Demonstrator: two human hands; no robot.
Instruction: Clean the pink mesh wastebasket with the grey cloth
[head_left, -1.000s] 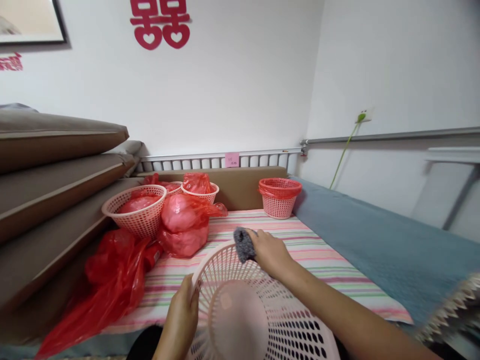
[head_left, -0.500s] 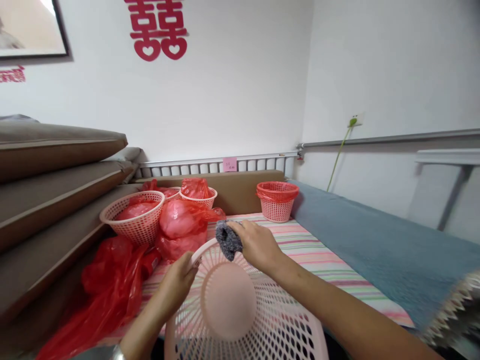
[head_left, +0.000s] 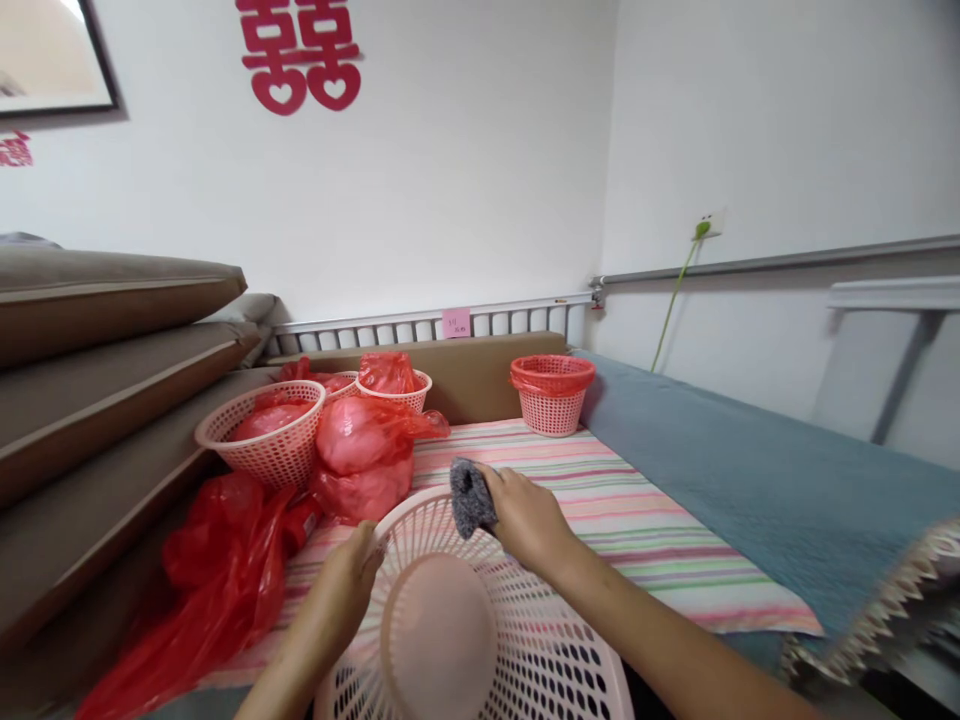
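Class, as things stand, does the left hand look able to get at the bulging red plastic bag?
Probably yes: the bulging red plastic bag lies just beyond the left hand, with nothing visible blocking the way. However, that hand holds the pink plastic basket by its rim, so it may need freeing first.

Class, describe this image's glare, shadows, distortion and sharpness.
Head view throughout: glare spots on the red bags; a soft shadow below the framed picture; apparent wide-angle stretching in the stacked cushions; the grey cloth in the right hand fairly clear.
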